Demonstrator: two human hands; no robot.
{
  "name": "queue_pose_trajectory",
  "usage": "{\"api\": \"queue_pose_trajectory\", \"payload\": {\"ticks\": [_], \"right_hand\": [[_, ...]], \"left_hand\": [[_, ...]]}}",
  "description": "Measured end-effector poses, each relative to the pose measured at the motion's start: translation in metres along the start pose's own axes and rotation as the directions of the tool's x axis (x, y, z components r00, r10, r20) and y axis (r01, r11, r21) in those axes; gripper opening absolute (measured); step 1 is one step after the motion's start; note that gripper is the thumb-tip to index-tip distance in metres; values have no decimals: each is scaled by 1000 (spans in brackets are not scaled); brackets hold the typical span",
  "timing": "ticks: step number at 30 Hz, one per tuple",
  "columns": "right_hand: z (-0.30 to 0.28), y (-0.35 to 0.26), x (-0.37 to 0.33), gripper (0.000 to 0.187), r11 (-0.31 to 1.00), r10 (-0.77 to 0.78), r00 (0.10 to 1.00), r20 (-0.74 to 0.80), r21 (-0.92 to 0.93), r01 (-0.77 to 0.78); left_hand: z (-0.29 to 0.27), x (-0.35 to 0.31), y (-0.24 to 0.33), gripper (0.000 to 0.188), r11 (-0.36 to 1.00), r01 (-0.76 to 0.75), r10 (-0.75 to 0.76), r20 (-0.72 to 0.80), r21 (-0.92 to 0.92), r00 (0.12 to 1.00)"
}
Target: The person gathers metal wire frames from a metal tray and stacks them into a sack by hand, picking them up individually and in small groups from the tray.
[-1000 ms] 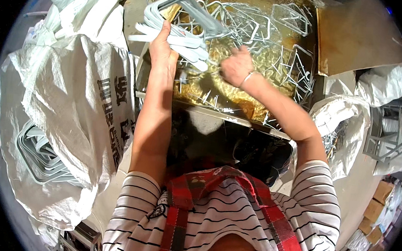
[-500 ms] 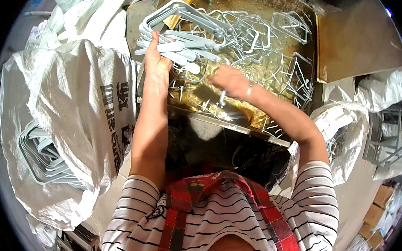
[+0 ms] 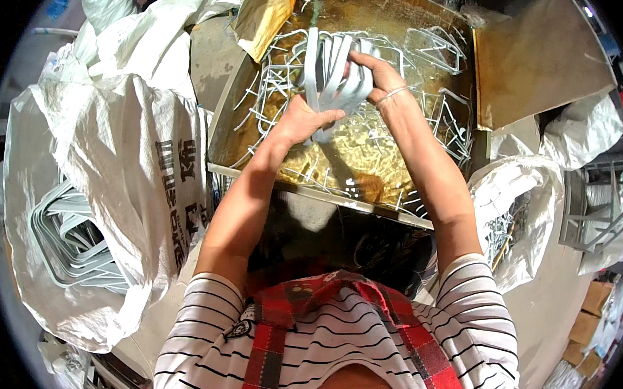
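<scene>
Over a shallow tray of water (image 3: 312, 190), both my hands grip a bundle of grey bent flat metal frames (image 3: 329, 79). My left hand (image 3: 302, 121) is closed around the near left of the bundle, with the thumb across its lower part. At the far right side my right hand (image 3: 382, 78) has its fingers wrapped around the frames' edges. The bundle stands fairly upright, its strips fanned slightly apart. Beneath and around it in the water lie several thin white wire-like pieces (image 3: 445, 134). My hands hide part of the bundle.
To the left, a large white woven sack (image 3: 124, 142) holds stacked grey frames (image 3: 76, 245). Another white sack (image 3: 530, 181) with thin metal pieces stands at the right. A brown board (image 3: 544, 66) rises by the tray's right side. Yellowish sheeting (image 3: 268, 16) hangs at its far left corner.
The bundle has moved right and turned from lying flat to nearly upright. My right hand has come up from the water onto it, while my left hand has shifted right and nearer.
</scene>
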State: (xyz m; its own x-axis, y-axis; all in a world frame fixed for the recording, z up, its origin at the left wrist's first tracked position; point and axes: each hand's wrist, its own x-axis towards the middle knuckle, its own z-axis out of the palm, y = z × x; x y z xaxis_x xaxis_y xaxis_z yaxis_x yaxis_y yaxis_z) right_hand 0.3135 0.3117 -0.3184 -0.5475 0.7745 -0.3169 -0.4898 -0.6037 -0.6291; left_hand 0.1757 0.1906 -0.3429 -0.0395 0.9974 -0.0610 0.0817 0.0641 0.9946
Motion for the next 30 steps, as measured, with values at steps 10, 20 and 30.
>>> {"api": "queue_pose_trajectory", "payload": {"ticks": [10,20,30], "right_hand": [[23,9,-98,23,285,193,937,293,-930,232],[-30,12,-83,59,493,115,907,405,-816,302],[-38,35,-51,19,864,157,967,203,-503,-35]], "left_hand": [[-32,10,0,85,470,85,-121,32,-879,992],[-26,-8,32,25,633,136,-233,-20,-762,972],[-22,-24,29,42,404,77,237,186,-911,953]]}}
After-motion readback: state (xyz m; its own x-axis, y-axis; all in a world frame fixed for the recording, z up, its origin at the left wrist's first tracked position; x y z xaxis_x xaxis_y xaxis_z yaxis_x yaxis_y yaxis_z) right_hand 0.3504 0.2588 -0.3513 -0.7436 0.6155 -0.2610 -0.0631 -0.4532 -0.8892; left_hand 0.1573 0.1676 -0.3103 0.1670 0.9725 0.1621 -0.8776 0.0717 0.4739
